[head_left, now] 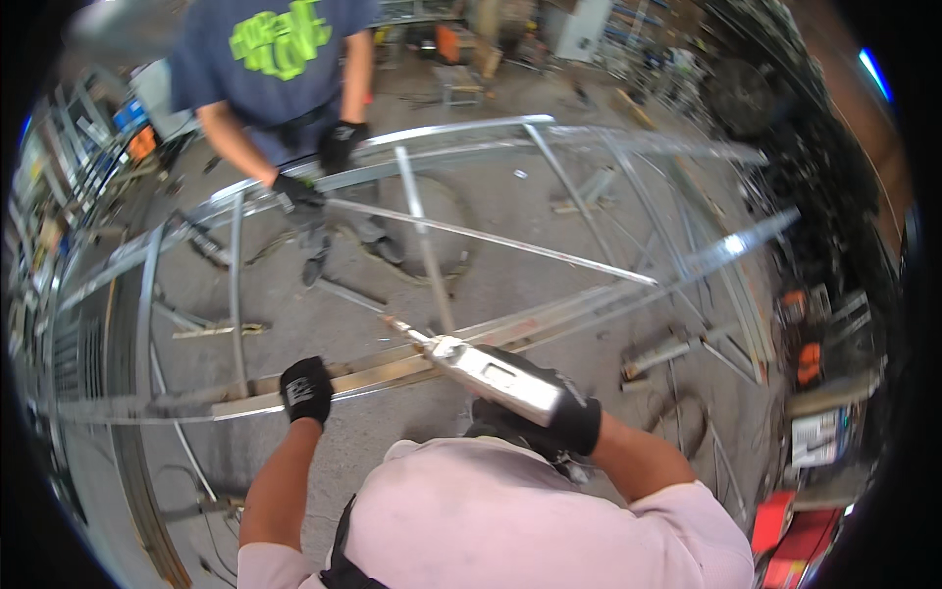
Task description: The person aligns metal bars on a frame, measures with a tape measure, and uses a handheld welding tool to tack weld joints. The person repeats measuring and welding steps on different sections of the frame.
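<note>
My left hand (306, 391), in a black glove, is closed around the near rail (378, 371) of a long metal frame. My right hand (569, 412), gloved as well, grips a silver gun-shaped tool (505, 381) that looks like a welding gun. Its narrow coppery nozzle (407, 332) points up and left, over the frame's near side. Whether the tip touches metal I cannot tell. Thin crossbars (422, 211) join the near rail to the far rail (451, 133).
Across the frame stands a co-worker (280, 88) in black gloves, one hand at a thin metal strip (491, 238) slanting over the frame. Metal offcuts (657, 355) lie on the concrete floor. Red boxes (795, 535) stand at the lower right; clutter lines both sides.
</note>
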A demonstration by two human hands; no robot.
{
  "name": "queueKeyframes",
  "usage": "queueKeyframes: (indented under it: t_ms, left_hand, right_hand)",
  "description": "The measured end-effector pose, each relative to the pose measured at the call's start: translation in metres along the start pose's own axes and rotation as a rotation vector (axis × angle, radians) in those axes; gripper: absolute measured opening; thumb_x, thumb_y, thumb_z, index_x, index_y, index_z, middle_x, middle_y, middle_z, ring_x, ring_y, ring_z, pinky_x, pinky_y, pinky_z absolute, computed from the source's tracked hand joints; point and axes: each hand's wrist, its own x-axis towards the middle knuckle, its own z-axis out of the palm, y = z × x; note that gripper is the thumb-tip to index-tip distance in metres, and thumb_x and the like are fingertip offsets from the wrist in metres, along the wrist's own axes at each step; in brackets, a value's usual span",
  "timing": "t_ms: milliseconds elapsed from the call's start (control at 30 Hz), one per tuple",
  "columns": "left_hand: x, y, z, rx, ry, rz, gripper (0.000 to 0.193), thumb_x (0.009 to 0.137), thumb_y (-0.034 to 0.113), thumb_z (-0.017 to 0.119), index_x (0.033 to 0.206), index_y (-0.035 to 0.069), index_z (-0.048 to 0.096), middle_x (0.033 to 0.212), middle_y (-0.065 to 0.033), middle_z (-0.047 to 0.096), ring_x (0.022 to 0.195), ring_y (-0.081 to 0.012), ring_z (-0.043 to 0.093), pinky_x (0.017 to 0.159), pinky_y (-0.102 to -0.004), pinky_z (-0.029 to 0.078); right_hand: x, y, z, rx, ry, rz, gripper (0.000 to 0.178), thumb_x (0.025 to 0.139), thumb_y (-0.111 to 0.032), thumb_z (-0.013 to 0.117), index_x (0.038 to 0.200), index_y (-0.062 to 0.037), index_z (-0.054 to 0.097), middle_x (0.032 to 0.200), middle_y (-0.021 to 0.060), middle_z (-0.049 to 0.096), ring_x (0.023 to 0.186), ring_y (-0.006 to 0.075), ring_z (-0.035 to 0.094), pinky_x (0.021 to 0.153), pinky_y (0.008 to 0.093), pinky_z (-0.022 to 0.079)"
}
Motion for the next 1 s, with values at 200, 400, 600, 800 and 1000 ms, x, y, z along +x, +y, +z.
queueKeyframes:
  t_ms: [200,400,600,800,1000]
  left_hand:
    - [-0.002,-0.006,0.003,-0.013,0.031,0.086,0.004,0.080,0.013,0.066,0.081,0.010,0.068,0.089,-0.0158,0.072,0.091,-0.0382,0.071,0.081,-0.0491,0.056]
    - [-0.001,-0.008,0.006,-0.005,0.066,0.139,0.007,0.086,0.015,0.059,0.081,0.011,0.061,0.085,-0.0143,0.067,0.089,-0.0386,0.067,0.077,-0.0502,0.052]
    - [-0.001,-0.003,0.000,-0.125,0.003,0.022,0.007,0.085,0.014,0.064,0.081,0.011,0.068,0.085,-0.0155,0.072,0.088,-0.0383,0.071,0.080,-0.0499,0.056]
    - [-0.001,-0.003,-0.003,0.061,-0.026,0.067,0.022,0.092,0.021,0.057,0.086,0.010,0.074,0.088,-0.0160,0.075,0.087,-0.0370,0.074,0.080,-0.0503,0.058]
    - [-0.002,0.005,-0.016,-0.048,-0.082,-0.038,0.023,0.094,0.023,0.056,0.089,0.011,0.076,0.096,-0.0149,0.077,0.093,-0.0352,0.074,0.086,-0.0499,0.057]
  right_hand:
    - [-0.033,0.019,-0.033,-0.047,0.039,0.045,0.052,0.100,-0.020,0.072,0.146,-0.0033,0.057,0.149,0.0241,0.057,0.135,0.0401,0.059,0.116,0.0442,0.050]
    - [-0.049,0.034,-0.052,-0.035,0.046,0.081,0.054,0.101,-0.021,0.071,0.149,-0.0036,0.054,0.154,0.0248,0.053,0.139,0.0402,0.056,0.118,0.0442,0.048]
    - [-0.060,0.044,-0.053,-0.108,0.119,-0.003,0.056,0.096,-0.020,0.077,0.147,-0.0045,0.058,0.148,0.0241,0.059,0.131,0.0410,0.063,0.107,0.0441,0.055]
    - [-0.067,0.040,-0.053,-0.174,0.032,0.107,0.059,0.094,-0.023,0.080,0.146,-0.0058,0.059,0.144,0.0219,0.063,0.124,0.0389,0.067,0.104,0.0428,0.056]
    - [-0.069,0.028,-0.047,0.272,0.033,0.615,0.058,0.096,-0.012,0.077,0.149,-0.0023,0.055,0.114,0.0123,0.072,0.090,0.0199,0.071,0.079,0.0336,0.060]
